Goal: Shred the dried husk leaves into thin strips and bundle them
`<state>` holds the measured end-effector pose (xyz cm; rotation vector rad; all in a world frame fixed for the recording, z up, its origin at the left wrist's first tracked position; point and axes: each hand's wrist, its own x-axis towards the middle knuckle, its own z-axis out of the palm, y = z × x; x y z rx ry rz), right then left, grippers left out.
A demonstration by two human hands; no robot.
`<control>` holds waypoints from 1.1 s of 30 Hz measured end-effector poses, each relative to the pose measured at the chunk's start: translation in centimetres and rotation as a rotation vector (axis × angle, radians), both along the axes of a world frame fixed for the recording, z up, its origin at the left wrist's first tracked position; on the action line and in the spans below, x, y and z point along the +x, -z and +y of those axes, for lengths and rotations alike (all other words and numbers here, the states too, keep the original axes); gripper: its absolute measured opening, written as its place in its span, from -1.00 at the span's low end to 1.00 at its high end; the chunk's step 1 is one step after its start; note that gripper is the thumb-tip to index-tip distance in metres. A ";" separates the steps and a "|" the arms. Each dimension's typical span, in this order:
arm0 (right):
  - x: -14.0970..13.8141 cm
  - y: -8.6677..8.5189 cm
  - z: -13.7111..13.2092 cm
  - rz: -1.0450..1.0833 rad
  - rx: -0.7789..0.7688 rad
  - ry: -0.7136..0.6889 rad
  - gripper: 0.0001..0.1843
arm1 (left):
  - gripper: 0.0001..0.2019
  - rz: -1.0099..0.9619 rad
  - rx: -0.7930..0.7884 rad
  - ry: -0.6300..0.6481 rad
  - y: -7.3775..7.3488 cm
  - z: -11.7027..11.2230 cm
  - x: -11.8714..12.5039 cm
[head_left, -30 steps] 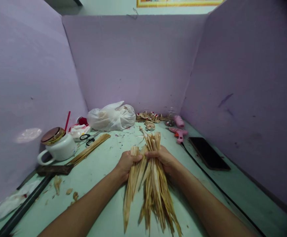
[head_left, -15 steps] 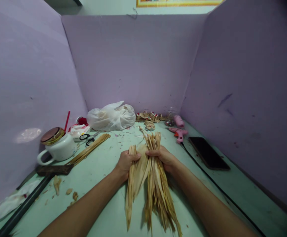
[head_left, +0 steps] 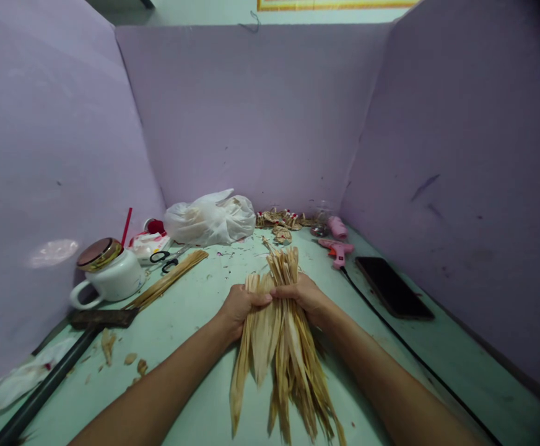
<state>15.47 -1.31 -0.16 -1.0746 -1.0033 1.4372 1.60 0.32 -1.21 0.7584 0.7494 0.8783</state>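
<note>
My left hand (head_left: 243, 306) is closed on a few flat, dried corn husks (head_left: 261, 347), thumb laid across their front. Beside it, my right hand (head_left: 303, 295) grips a thicker bundle of dry husk strips (head_left: 293, 365) near its top, the thumb pressed over the strands. The two thumbs nearly meet in the middle. Both lots of husk hang down and fan out toward me, the right one frayed into many narrow strips. My fingers behind the husks are hidden.
To the left are a white mug (head_left: 114, 279), a hammer (head_left: 103, 318), scissors (head_left: 170, 259) and a husk bundle (head_left: 172, 279). A white plastic bag (head_left: 209, 220) lies at the back. On the right are a pink glue gun (head_left: 337, 251) with a black cord and a phone (head_left: 393, 288). Purple walls enclose the table.
My left hand has moved right with its husks, closing the gap to the bundle in my right hand. The right hand has shifted slightly left.
</note>
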 end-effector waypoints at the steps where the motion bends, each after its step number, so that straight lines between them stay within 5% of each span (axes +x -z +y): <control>1: -0.1 0.0 0.0 -0.019 -0.001 0.012 -0.65 | -0.66 -0.004 -0.004 -0.008 0.0 0.0 0.1; 22: -0.1 0.6 0.1 0.122 -0.095 -0.080 -0.55 | -0.59 -0.016 0.026 -0.055 0.3 0.0 0.1; 33: 0.1 0.0 0.2 0.060 -0.120 0.022 -0.87 | -0.73 0.037 0.019 -0.068 0.3 0.4 0.0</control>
